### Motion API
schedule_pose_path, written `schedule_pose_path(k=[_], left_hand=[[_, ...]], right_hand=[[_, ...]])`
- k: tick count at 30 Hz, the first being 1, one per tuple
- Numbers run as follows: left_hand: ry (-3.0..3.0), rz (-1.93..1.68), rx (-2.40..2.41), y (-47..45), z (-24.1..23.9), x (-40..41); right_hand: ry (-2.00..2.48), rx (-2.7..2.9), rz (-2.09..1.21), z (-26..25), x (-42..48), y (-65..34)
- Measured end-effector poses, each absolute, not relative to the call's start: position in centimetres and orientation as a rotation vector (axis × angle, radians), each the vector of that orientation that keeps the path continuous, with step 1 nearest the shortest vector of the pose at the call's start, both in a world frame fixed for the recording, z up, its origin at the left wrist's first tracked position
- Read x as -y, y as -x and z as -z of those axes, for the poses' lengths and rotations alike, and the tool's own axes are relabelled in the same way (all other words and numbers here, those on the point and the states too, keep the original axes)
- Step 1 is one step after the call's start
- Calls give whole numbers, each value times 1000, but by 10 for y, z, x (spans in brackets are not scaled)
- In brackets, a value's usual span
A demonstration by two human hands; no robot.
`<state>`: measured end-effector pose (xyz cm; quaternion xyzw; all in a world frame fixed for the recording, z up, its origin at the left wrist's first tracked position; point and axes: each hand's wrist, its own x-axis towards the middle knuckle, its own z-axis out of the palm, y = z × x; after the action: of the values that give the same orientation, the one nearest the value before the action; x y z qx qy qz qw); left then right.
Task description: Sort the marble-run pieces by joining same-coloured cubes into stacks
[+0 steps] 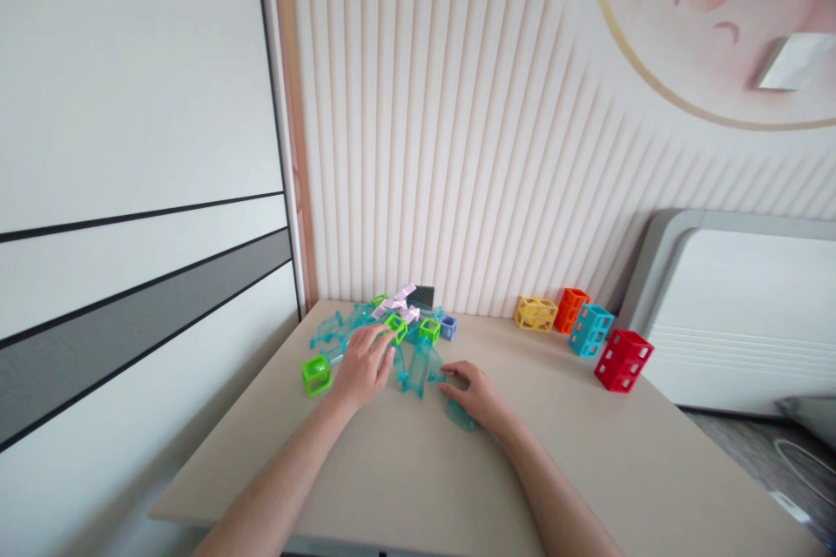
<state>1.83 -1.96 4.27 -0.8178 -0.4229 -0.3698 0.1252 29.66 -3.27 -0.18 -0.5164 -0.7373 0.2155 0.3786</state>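
My left hand [364, 368] lies on the beige table [405, 470] with its fingers stretched over a heap of clear teal track pieces [340, 329], fingertips close to a small green cube [396, 327]. My right hand [479, 395] rests flat a little to the right, fingers touching a teal curved piece [418, 368]; another teal piece [459, 415] lies under its palm edge. A green open cube [316, 374] stands left of my left hand. A second green cube [429, 330], a blue cube [448, 327] and pale pink pieces [400, 303] sit in the heap.
Along the ribbed wall stand a yellow block [535, 313], an orange block [571, 310], a cyan block [590, 330] and a red block [623, 359]. A white bed headboard [738, 313] lies right of the table; a white and grey cabinet wall [131, 191] stands left.
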Motion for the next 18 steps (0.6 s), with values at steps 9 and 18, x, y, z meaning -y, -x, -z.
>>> schedule_pose_path(k=[9, 18], left_hand=[[2104, 613, 1771, 27, -28, 1], [2160, 555, 1787, 18, -25, 1]], right_hand=[[1265, 1880, -533, -5, 37, -294], [1252, 1640, -612, -9, 36, -290]])
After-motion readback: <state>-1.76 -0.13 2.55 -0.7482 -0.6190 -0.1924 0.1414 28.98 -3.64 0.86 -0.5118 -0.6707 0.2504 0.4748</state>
